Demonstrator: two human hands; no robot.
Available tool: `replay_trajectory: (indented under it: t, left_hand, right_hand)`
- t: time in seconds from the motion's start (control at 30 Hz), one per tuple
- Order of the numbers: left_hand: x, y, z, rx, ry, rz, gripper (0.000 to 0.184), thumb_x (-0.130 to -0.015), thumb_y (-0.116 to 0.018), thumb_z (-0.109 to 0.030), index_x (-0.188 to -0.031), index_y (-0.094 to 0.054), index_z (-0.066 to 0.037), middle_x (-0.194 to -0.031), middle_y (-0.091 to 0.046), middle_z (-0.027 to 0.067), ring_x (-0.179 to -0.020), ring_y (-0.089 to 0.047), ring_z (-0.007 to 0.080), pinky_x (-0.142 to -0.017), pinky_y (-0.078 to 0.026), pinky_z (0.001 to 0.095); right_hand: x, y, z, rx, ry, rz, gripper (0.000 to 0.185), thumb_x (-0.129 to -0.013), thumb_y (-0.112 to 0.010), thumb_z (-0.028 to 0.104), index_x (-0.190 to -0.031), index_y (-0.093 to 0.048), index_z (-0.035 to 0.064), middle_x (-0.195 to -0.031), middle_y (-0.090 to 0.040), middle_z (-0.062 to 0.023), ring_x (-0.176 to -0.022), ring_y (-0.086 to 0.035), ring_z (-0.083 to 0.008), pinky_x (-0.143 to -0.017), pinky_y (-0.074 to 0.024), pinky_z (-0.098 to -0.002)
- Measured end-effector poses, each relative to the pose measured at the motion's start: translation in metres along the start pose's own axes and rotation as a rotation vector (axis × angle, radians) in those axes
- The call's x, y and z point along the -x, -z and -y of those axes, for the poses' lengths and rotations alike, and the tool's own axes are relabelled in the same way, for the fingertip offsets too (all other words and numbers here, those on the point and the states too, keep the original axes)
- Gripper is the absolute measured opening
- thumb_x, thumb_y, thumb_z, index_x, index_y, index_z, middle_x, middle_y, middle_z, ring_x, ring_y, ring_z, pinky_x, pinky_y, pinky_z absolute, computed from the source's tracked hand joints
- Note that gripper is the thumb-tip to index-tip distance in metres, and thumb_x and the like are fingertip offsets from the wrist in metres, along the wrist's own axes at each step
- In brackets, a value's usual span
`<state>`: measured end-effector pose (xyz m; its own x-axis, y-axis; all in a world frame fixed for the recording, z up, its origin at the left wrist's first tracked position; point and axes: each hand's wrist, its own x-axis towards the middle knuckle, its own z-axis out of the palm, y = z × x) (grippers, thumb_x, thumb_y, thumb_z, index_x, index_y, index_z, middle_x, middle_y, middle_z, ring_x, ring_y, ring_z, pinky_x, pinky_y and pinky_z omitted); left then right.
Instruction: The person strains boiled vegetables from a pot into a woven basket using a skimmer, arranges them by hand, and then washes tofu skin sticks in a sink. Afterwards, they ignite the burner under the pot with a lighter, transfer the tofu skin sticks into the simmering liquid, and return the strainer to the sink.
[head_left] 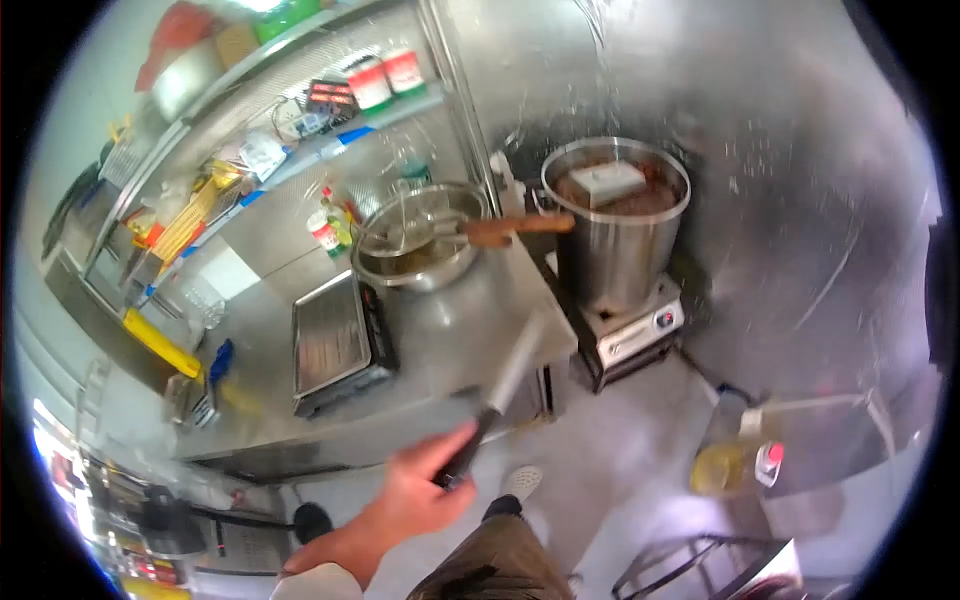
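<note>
My left hand [425, 485] is closed round the black handle of a knife [512, 378]. Its pale blade points up and away, blurred by motion, across the front corner of the steel counter [445, 345]. Behind the blade, a large steel bowl [420, 277] stands on the counter with strainers lying over it. The wooden handles [520, 228] of these stick out to the right. To the left of the blade sits a flat black appliance with a metallic top [333, 345]. My right hand is out of view.
A tall steel pot [620, 255] of dark reddish contents stands on a portable burner [640, 335] beyond the counter. Shelves [300, 160] with jars and packets rise at the left. A jug of yellow liquid [730, 468] is at the right, above a black metal frame [690, 565].
</note>
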<state>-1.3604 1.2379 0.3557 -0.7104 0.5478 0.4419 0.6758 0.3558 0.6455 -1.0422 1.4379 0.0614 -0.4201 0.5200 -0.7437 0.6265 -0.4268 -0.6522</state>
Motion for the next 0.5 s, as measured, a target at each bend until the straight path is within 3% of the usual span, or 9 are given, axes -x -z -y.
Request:
replay_trajectory:
  t: [0.03,0.07,0.17,0.2,0.23,0.3,0.37,0.5]
  left_hand:
    - [-0.023,0.021,0.006,-0.018,0.081,-0.064,0.055,-0.067,-0.065,-0.006,-0.120,-0.054,0.002,-0.094,-0.063,0.0195,-0.083,-0.064,0.0263,-0.075,-0.049,0.0332]
    - [-0.059,0.042,0.017,-0.122,-0.123,-0.163,0.055,-0.067,-0.066,-0.006,-0.120,-0.053,0.004,-0.097,-0.062,0.0210,-0.086,-0.063,0.0307,-0.077,-0.050,0.0360]
    - [-0.170,0.076,0.060,-0.334,-0.193,-0.315,0.059,-0.067,-0.065,-0.010,-0.121,-0.049,0.004,-0.097,-0.060,0.0229,-0.087,-0.060,0.0390,-0.076,-0.050,0.0408]
    - [-0.213,0.083,0.085,-0.397,-0.244,-0.335,0.058,-0.068,-0.066,-0.013,-0.121,-0.049,0.003,-0.092,-0.059,0.0221,-0.082,-0.060,0.0391,-0.072,-0.050,0.0426]
    - [-0.258,0.089,0.104,-0.377,-0.149,-0.292,0.056,-0.070,-0.066,-0.016,-0.120,-0.050,0.002,-0.089,-0.058,0.0221,-0.079,-0.059,0.0391,-0.070,-0.049,0.0447]
    - [-0.352,0.098,0.152,-0.569,-0.137,-0.284,0.050,-0.073,-0.064,-0.022,-0.117,-0.053,-0.002,-0.088,-0.060,0.0222,-0.082,-0.060,0.0392,-0.073,-0.050,0.0456]
    - [-0.435,0.106,0.180,-0.646,-0.061,-0.179,0.037,-0.075,-0.064,-0.028,-0.104,-0.059,-0.005,-0.090,-0.062,0.0226,-0.086,-0.060,0.0386,-0.076,-0.049,0.0473]
    - [-0.553,0.097,0.238,-0.759,0.045,-0.058,0.032,-0.077,-0.064,-0.032,-0.093,-0.065,-0.005,-0.092,-0.065,0.0167,-0.087,-0.062,0.0341,-0.079,-0.050,0.0436]
  right_hand:
    - [-0.015,-0.013,0.036,0.010,0.042,-0.032,0.040,-0.088,-0.047,0.029,-0.117,-0.055,0.0032,-0.101,-0.063,-0.0155,-0.099,-0.057,-0.0245,-0.089,-0.0432,-0.0349]
    - [-0.030,-0.024,0.066,0.025,0.078,-0.046,0.040,-0.088,-0.047,0.030,-0.116,-0.055,0.0031,-0.100,-0.063,-0.0156,-0.098,-0.057,-0.0248,-0.088,-0.0433,-0.0351]
    - [-0.064,-0.056,0.135,0.069,0.144,-0.103,0.040,-0.087,-0.048,0.033,-0.112,-0.056,0.0030,-0.098,-0.064,-0.0159,-0.096,-0.058,-0.0257,-0.087,-0.0438,-0.0358]
    - [-0.073,-0.066,0.151,0.087,0.148,-0.126,0.040,-0.087,-0.048,0.033,-0.111,-0.057,0.0029,-0.097,-0.064,-0.0160,-0.095,-0.058,-0.0260,-0.086,-0.0439,-0.0360]
    - [-0.079,-0.073,0.162,0.106,0.141,-0.151,0.040,-0.087,-0.048,0.034,-0.110,-0.057,0.0029,-0.097,-0.064,-0.0161,-0.094,-0.058,-0.0262,-0.086,-0.0441,-0.0362]
    - [-0.084,-0.087,0.178,0.142,0.108,-0.203,0.040,-0.087,-0.048,0.036,-0.107,-0.058,0.0028,-0.095,-0.064,-0.0164,-0.093,-0.059,-0.0268,-0.084,-0.0444,-0.0367]
    - [-0.082,-0.095,0.181,0.162,0.055,-0.248,0.041,-0.086,-0.049,0.038,-0.105,-0.059,0.0027,-0.094,-0.064,-0.0166,-0.091,-0.059,-0.0274,-0.083,-0.0447,-0.0371]
    - [-0.073,-0.106,0.172,0.169,-0.054,-0.324,0.042,-0.086,-0.049,0.041,-0.100,-0.061,0.0024,-0.091,-0.065,-0.0170,-0.088,-0.060,-0.0285,-0.081,-0.0453,-0.0380]
